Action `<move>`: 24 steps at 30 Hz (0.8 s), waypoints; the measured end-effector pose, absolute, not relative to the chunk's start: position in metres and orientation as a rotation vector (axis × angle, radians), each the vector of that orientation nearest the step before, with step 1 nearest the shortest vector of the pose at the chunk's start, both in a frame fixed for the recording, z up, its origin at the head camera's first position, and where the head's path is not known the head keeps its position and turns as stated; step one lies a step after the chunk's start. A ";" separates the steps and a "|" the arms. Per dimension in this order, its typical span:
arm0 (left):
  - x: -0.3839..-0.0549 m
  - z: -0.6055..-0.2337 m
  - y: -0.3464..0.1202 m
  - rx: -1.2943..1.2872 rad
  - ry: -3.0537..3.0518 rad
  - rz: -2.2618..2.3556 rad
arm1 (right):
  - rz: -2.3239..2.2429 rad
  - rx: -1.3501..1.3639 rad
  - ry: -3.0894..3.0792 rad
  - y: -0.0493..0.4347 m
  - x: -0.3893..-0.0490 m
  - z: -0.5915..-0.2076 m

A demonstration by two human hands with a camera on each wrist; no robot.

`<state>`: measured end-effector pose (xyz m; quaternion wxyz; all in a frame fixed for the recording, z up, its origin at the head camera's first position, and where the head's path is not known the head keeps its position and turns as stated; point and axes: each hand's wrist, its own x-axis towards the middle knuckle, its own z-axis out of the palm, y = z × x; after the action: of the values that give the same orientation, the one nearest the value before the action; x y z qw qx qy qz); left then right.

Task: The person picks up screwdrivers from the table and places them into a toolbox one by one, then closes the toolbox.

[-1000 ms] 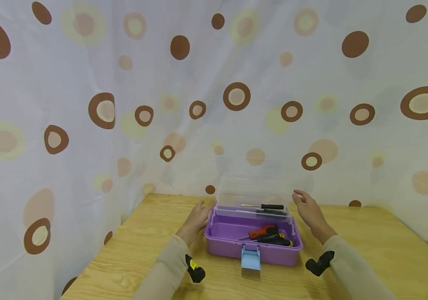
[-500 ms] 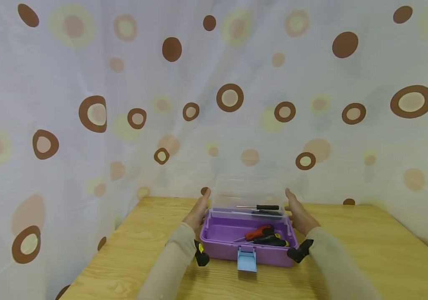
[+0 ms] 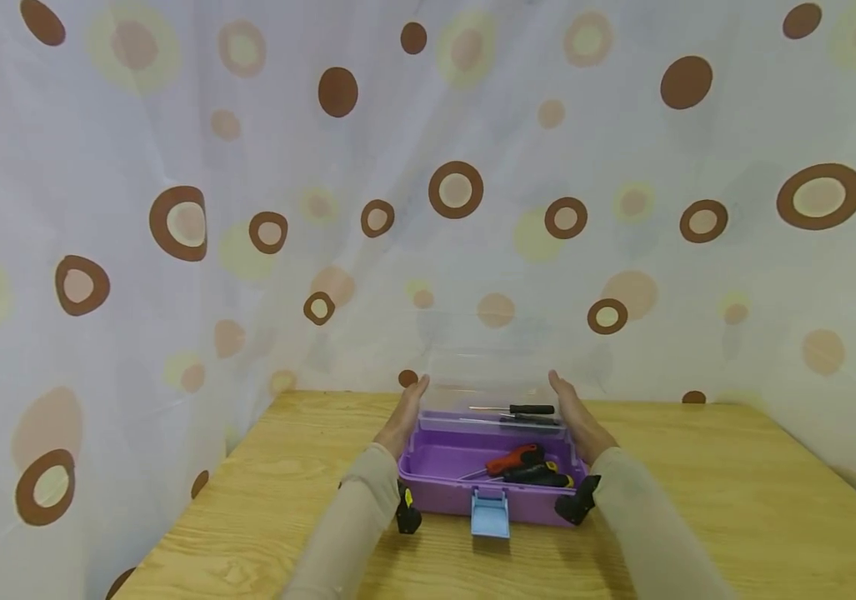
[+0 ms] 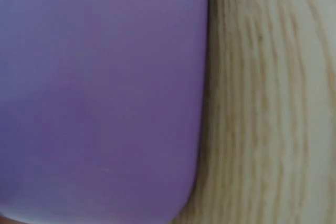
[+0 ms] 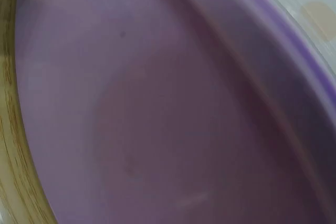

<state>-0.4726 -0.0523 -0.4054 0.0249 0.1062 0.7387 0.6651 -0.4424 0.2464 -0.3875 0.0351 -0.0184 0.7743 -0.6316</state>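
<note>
A purple toolbox (image 3: 443, 498) stands on the table with its clear lid (image 3: 488, 379) tilted back. Inside its base lie a red-and-black screwdriver (image 3: 515, 459) and black-handled tools (image 3: 533, 474) with yellow ends. Slim black-handled screwdrivers (image 3: 531, 409) show at the lid. My left hand (image 3: 403, 417) lies along the left end, fingers extended; my right hand (image 3: 580, 421) does likewise at the right end. Whether the palms press the walls is hard to tell. Purple side walls (image 4: 100, 87) fill both wrist views, with no fingers clearly visible there.
The light-blue latch (image 3: 490, 513) hangs down at the toolbox front. Wooden table (image 3: 698, 500) extends on both sides and in front. A dotted curtain (image 3: 367, 167) rises behind the table and along its left side.
Both hands have moved inward, from apart at the toolbox's sides to close along its ends. The head view has shifted slightly; the lid remains tilted back.
</note>
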 end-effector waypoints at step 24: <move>-0.472 -0.410 -0.052 0.407 2.252 2.122 | -1.992 -0.046 2.432 0.244 -0.443 -0.392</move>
<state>-0.4715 -0.0517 -0.4098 0.0106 0.1305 0.7215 0.6799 -0.4432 0.2442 -0.3923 -0.0013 -0.0145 0.7735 -0.6337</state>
